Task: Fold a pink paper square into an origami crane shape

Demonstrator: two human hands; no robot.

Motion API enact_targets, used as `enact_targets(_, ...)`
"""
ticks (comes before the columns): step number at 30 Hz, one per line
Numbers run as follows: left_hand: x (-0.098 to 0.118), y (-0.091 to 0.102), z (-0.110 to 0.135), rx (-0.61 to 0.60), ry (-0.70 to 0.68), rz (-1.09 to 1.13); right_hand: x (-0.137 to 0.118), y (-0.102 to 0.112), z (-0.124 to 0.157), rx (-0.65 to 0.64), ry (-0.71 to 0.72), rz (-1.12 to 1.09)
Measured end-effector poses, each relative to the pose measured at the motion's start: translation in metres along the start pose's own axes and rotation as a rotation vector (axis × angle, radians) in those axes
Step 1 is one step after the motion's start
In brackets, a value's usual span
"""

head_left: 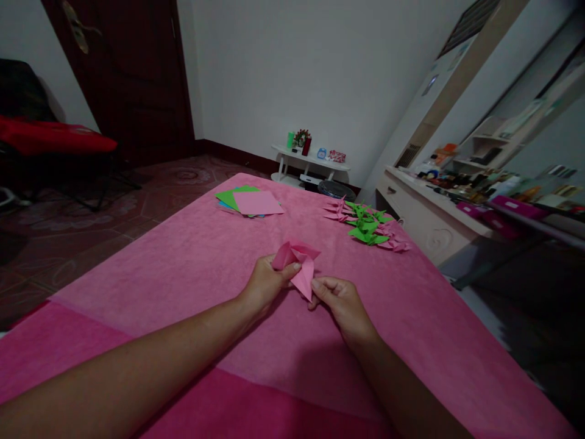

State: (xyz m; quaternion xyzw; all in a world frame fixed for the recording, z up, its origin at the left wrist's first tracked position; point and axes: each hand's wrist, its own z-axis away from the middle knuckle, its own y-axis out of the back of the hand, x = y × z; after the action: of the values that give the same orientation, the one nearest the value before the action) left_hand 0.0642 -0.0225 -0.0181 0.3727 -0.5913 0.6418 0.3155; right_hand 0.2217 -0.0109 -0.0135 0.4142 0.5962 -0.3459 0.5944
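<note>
Pink folded paper [305,281] is held over the pink cloth [192,274], which has a darker magenta band nearer the wearer. The left hand [267,281] grips its side, thumb on top; the right hand [339,302] pinches its lower tip. Beyond the folded paper, to its left, lie loose sheets [258,202]; to its right, green and pink folded figures [365,235]. Farther past it are a white stand [311,160], a dark door [132,73] leftward and a cluttered dresser [423,213] rightward.
</note>
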Motion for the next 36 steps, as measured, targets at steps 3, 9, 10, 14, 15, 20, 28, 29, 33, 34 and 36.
enact_targets(3, 0.001, 0.000, 0.001, -0.008, 0.001, 0.002, 0.002, -0.001, 0.000, 0.007, -0.009, 0.009)
enact_targets(9, 0.000, 0.000, 0.000, -0.017, 0.010, -0.009, 0.001, -0.003, 0.000, 0.045, -0.050, 0.019)
enact_targets(10, 0.000, 0.001, 0.000, -0.018, 0.018, -0.012, 0.000, -0.003, 0.000, 0.053, -0.054, 0.023)
enact_targets(14, 0.002, 0.002, 0.000, -0.050, 0.068, -0.040, -0.001, -0.003, 0.000, 0.076, -0.055, 0.011)
enact_targets(15, 0.004, 0.002, 0.000, -0.066, 0.083, -0.045, -0.001, -0.003, 0.000, 0.081, -0.057, 0.007)
enact_targets(20, 0.010, 0.002, 0.001, -0.148, 0.139, -0.080, -0.002, -0.001, 0.001, 0.112, -0.049, 0.083)
enact_targets(28, 0.005, 0.002, 0.000, -0.133, 0.037, -0.327, -0.004, 0.000, 0.000, 0.153, -0.066, 0.158)
enact_targets(29, 0.004, 0.002, 0.000, -0.129, 0.029, -0.329, -0.003, 0.000, 0.000, 0.153, -0.066, 0.159)
enact_targets(33, 0.003, 0.000, 0.000, -0.064, 0.040, -0.277, -0.002, -0.002, -0.002, 0.170, -0.043, 0.163)
enact_targets(34, 0.004, 0.000, 0.001, -0.048, 0.041, -0.255, -0.003, -0.003, -0.003, 0.187, -0.032, 0.160)
enact_targets(36, 0.005, -0.002, 0.001, -0.024, 0.039, -0.207, -0.004, -0.004, -0.003, 0.238, 0.005, 0.135)
